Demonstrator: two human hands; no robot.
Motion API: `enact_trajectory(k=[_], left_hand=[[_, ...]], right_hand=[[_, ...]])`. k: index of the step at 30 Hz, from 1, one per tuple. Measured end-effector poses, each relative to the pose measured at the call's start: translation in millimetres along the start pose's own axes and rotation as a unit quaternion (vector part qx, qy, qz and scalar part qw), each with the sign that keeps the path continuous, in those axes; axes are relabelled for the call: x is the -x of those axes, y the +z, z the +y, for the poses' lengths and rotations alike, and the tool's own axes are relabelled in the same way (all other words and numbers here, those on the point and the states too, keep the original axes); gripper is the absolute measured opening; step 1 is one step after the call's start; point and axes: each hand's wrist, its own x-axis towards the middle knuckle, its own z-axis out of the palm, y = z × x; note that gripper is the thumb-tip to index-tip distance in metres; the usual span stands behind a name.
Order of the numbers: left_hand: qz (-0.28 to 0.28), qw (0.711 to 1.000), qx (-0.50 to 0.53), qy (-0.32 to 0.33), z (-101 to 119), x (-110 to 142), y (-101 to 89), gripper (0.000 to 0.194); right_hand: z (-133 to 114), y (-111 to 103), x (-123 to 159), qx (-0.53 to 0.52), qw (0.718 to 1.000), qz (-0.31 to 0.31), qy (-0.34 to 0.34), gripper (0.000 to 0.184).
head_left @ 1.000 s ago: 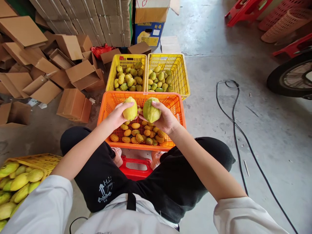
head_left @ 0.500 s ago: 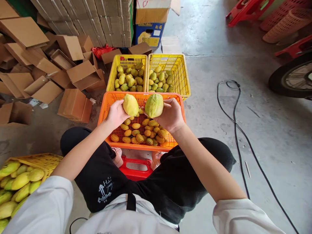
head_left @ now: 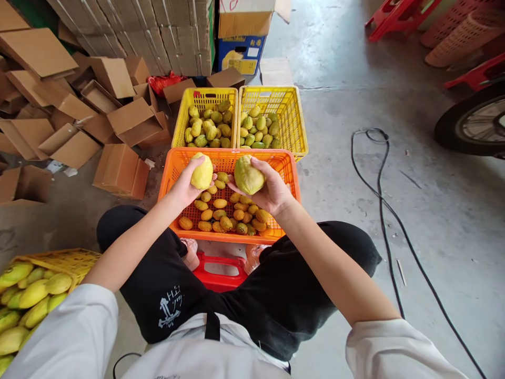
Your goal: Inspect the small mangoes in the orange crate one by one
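Observation:
My left hand is closed around a plump yellow oval fruit, with the thumb on top. My right hand grips a larger yellow-green, faintly ridged fruit. Both fruits are held apart, side by side, above an orange crate. Inside it lie several smaller yellow, orange and greenish fruits. Behind stand two yellow crates, the left one and the right one, each with several yellow-green fruits. The exact kind of fruit is not clear to me.
A tipped yellow crate with larger yellow-green fruits is at my left. Loose cardboard boxes are heaped at the far left. A black cable lies on the floor at right, near a wheel. Between my feet is a red plastic stool.
The left hand has moved slightly left and turned its yellow fruit, widening the gap between the two fruits. The right hand has rotated the yellow-green fruit, its thumb now lying over the top.

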Motion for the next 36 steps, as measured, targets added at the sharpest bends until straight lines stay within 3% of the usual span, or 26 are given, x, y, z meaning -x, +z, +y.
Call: enact_trajectory(k=[7,16,25,31,36], left_hand=[[0.014,1.000,0.015,0.004,3,2,3.5,0.047],[-0.022,0.998,0.048,0.041,10,15,14.5,0.034],[0.029,0.998,0.024,0.059,-1,10,14.7,0.034],[-0.015,1.000,-0.015,0.017,-10,5,12.7,0.041],[-0.035,0.999,-0.001,0.014,-5,10,14.3,0.044]], right_hand=[[-4,0,0,0.008,1.000,0.003,-0.011,0.045],[-11,-2,3,-0.019,0.998,-0.021,-0.047,0.035],[0,-1,-3,-0.014,0.999,0.006,-0.029,0.045],[5,3,0,0.003,0.999,0.013,-0.033,0.044],[-1,3,1,-0.023,0.997,0.033,-0.066,0.046]])
